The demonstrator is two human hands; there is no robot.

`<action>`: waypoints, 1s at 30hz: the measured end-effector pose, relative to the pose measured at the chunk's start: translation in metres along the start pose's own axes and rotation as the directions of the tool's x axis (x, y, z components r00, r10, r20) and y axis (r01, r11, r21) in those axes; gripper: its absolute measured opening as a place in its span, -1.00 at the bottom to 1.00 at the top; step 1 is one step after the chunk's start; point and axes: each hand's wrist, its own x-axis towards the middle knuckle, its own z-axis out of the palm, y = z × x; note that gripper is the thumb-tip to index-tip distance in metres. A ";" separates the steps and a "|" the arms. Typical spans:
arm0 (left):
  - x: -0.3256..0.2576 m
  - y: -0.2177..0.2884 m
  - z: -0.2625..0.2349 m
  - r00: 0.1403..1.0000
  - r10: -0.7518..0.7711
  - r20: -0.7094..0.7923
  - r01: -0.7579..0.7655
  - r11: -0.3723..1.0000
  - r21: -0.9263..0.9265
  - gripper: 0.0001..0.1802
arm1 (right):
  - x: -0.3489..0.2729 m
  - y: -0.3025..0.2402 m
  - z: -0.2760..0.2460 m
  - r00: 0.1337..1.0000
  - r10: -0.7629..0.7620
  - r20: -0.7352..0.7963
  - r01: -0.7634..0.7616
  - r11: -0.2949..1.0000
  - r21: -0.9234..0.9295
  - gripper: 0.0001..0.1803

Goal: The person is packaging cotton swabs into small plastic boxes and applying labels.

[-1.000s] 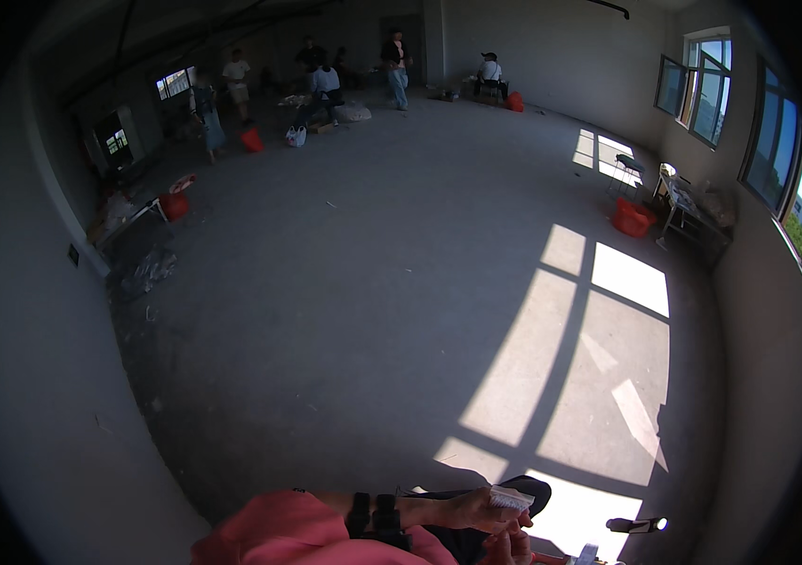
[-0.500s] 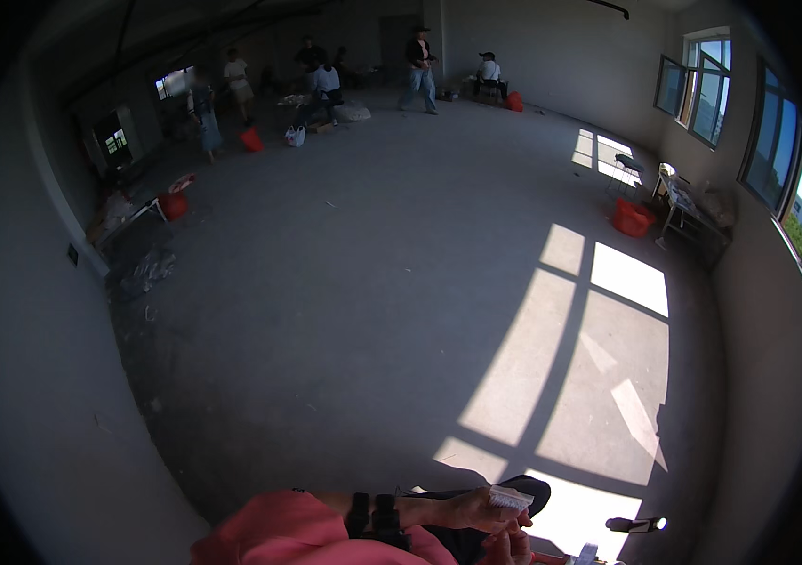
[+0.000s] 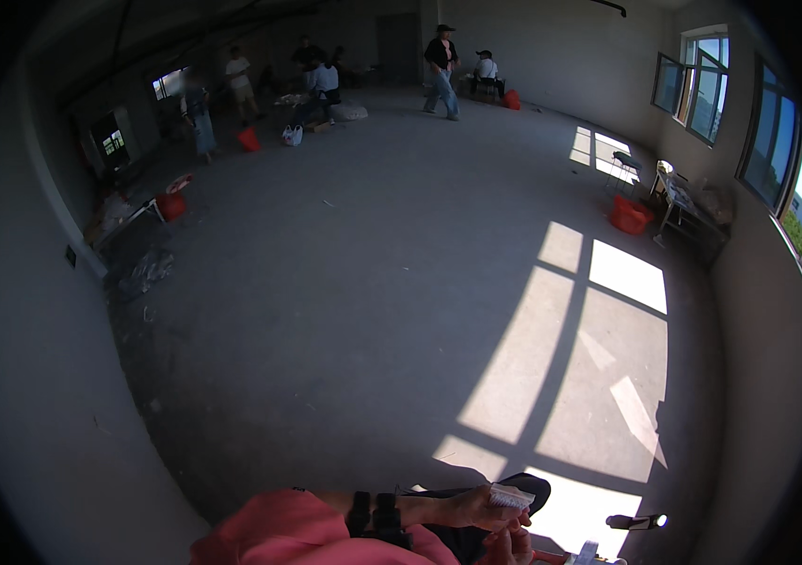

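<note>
At the lower edge, my left hand point(image 3: 478, 509) is closed round a small white, finely ribbed bundle point(image 3: 512, 497). It looks like a row of thin sticks or bristles; which of these I cannot tell. My right hand point(image 3: 510, 543) is just below it, fingers pinched together close to the bundle's lower side. Whatever lies between those fingertips is too small to make out. Two black bands point(image 3: 374, 515) wrap my left forearm, beyond the pink sleeve point(image 3: 279, 527). Beneath the hands is a dark rounded shape point(image 3: 539, 488).
Right of my hands is a black object with a bright end point(image 3: 636, 523), and a pale piece point(image 3: 587, 553) at the lower edge. A red tub point(image 3: 631, 216) stands by a cluttered table point(image 3: 688, 212) near the windows. Several people are far off, one walking point(image 3: 441, 75).
The far person in a dark top has walked to the right. My hands stay almost in place, the right one shifting only slightly beside the bundle.
</note>
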 end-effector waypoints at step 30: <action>-0.003 -0.004 0.004 0.997 -0.083 0.007 0.083 0.991 -0.104 -0.54 | 0.007 0.028 -0.022 0.996 -0.081 0.025 0.080 0.997 0.009 -0.79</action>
